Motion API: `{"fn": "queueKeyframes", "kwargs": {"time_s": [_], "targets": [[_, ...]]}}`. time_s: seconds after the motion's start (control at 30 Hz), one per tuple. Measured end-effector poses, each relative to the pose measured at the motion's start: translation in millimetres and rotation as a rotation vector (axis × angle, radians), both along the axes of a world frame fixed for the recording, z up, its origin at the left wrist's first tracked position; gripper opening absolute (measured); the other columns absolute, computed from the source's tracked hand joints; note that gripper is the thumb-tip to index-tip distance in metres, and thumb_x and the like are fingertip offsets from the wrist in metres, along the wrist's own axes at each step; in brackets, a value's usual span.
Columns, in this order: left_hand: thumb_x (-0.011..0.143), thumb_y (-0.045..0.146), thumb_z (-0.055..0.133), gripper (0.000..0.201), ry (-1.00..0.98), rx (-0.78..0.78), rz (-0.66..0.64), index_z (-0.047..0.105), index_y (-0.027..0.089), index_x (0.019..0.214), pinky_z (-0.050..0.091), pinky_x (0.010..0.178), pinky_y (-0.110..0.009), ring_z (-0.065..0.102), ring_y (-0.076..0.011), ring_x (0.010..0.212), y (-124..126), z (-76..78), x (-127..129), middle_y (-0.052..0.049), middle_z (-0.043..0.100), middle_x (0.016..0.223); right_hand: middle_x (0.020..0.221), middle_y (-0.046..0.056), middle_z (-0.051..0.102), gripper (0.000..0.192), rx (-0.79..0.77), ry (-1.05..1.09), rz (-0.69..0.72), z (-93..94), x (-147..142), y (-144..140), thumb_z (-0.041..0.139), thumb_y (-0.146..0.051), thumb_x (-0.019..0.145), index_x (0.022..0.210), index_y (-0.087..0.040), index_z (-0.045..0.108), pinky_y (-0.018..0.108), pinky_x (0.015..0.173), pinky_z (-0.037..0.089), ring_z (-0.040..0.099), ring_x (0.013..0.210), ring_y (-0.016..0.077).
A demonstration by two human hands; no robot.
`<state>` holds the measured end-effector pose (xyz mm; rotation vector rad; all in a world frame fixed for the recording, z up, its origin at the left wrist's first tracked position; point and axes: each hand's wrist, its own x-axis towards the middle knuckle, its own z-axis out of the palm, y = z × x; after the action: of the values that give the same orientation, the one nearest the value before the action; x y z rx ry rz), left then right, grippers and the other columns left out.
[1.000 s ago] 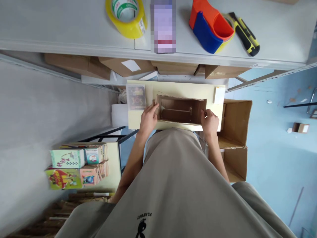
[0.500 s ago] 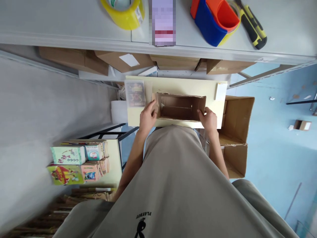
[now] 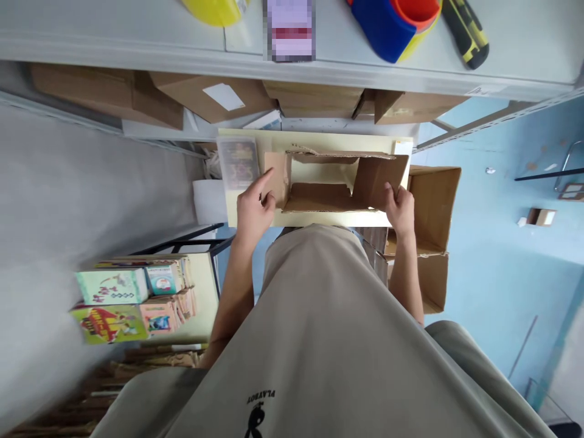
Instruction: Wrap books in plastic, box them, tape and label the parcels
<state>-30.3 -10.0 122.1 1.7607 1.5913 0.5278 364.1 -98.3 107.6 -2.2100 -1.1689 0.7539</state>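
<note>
A small brown cardboard box lies open on a pale yellow board in front of my body. Its side flaps are spread outward and the board shows through its far part. My left hand grips the box's left flap, with the index finger stretched up along it. My right hand holds the right flap near its lower edge. A clear plastic case with a printed card lies on the board just left of the box, touching my left fingertip's side.
A grey shelf overhead carries a yellow tape roll, a blue-and-orange tape dispenser and a yellow-black knife. Cardboard boxes stand at right; colourful boxes are stacked at lower left.
The box's side flaps have been pulled outward, so the box is wider and flatter than before. Both hands moved apart with the flaps, and the view tilted downward slightly.
</note>
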Motion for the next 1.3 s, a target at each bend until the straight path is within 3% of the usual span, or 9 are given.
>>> {"fn": "queueKeyframes", "kwargs": {"time_s": [0.13, 0.37, 0.5, 0.6, 0.73, 0.9, 1.03, 1.3], "targets": [[0.109, 0.027, 0.064, 0.058, 0.031, 0.064, -0.010, 0.073, 0.023, 0.166, 0.069, 0.098, -0.037, 0.083, -0.0262, 0.101, -1, -4.7, 2, -0.011, 0.089, 0.135, 0.063, -0.004, 0.040, 0.063, -0.019, -0.038, 0.036, 2.6, -7, 2, 0.064, -0.064, 0.119, 0.074, -0.032, 0.035, 0.037, 0.067, 0.031, 0.038, 0.061, 0.0180], [0.110, 0.028, 0.063, 0.060, 0.013, 0.027, 0.022, 0.070, 0.024, 0.170, 0.069, 0.103, -0.037, 0.080, -0.0219, 0.089, -2, -15.0, -6, -0.010, 0.089, 0.144, 0.063, -0.002, 0.044, 0.060, -0.020, -0.068, 0.056, -1.2, -9, -4, 0.058, -0.070, 0.118, 0.077, -0.032, 0.038, 0.036, 0.068, 0.032, 0.041, 0.065, 0.0193], [0.107, 0.028, 0.067, 0.063, -0.055, 0.007, 0.009, 0.070, 0.026, 0.170, 0.068, 0.121, -0.040, 0.086, -0.0287, 0.118, 4, -29.2, -4, -0.008, 0.085, 0.157, 0.069, 0.002, 0.053, 0.055, -0.087, -0.123, 0.070, -12.3, -7, 3, 0.053, -0.065, 0.122, 0.079, -0.032, 0.043, 0.039, 0.073, 0.040, 0.055, 0.069, 0.0249], [0.102, 0.025, 0.069, 0.066, -0.074, -0.017, -0.015, 0.073, 0.027, 0.168, 0.060, 0.137, -0.047, 0.079, -0.0352, 0.148, 10, -48.7, 2, -0.008, 0.080, 0.166, 0.074, 0.006, 0.060, 0.052, -0.147, -0.141, 0.085, -28.3, -11, 14, 0.053, -0.060, 0.124, 0.080, -0.031, 0.049, 0.041, 0.077, 0.044, 0.065, 0.075, 0.0297], [0.096, 0.021, 0.070, 0.069, -0.082, -0.035, 0.009, 0.075, 0.027, 0.165, 0.055, 0.143, -0.050, 0.070, -0.0370, 0.163, 18, -69.0, 7, -0.009, 0.080, 0.167, 0.079, 0.009, 0.066, 0.047, -0.149, -0.140, 0.078, -50.6, -17, 27, 0.050, -0.057, 0.126, 0.087, -0.031, 0.056, 0.042, 0.080, 0.046, 0.070, 0.082, 0.0338], [0.096, 0.023, 0.069, 0.069, -0.105, -0.016, 0.038, 0.074, 0.023, 0.165, 0.054, 0.143, -0.047, 0.067, -0.0355, 0.167, 28, -78.1, 6, -0.009, 0.083, 0.161, 0.092, 0.011, 0.071, 0.040, -0.128, -0.148, 0.100, -67.6, -9, 37, 0.049, -0.049, 0.127, 0.094, -0.029, 0.060, 0.043, 0.085, 0.049, 0.072, 0.090, 0.0343], [0.097, 0.019, 0.067, 0.066, -0.097, -0.038, 0.071, 0.075, 0.022, 0.162, 0.050, 0.147, -0.052, 0.069, -0.0367, 0.165, 36, -86.4, 8, -0.013, 0.078, 0.169, 0.091, 0.011, 0.070, 0.045, -0.095, -0.140, 0.071, -75.5, -4, 44, 0.049, -0.059, 0.127, 0.096, -0.029, 0.061, 0.044, 0.087, 0.052, 0.073, 0.094, 0.0354], [0.094, 0.010, 0.061, 0.071, -0.077, -0.007, 0.059, 0.076, 0.024, 0.161, 0.048, 0.149, -0.048, 0.068, -0.0311, 0.167, 33, -95.5, 5, -0.010, 0.079, 0.168, 0.086, 0.008, 0.066, 0.052, -0.062, -0.088, 0.042, -71.7, -7, 42, 0.046, -0.068, 0.125, 0.093, -0.029, 0.059, 0.046, 0.085, 0.053, 0.067, 0.083, 0.0303]]}}
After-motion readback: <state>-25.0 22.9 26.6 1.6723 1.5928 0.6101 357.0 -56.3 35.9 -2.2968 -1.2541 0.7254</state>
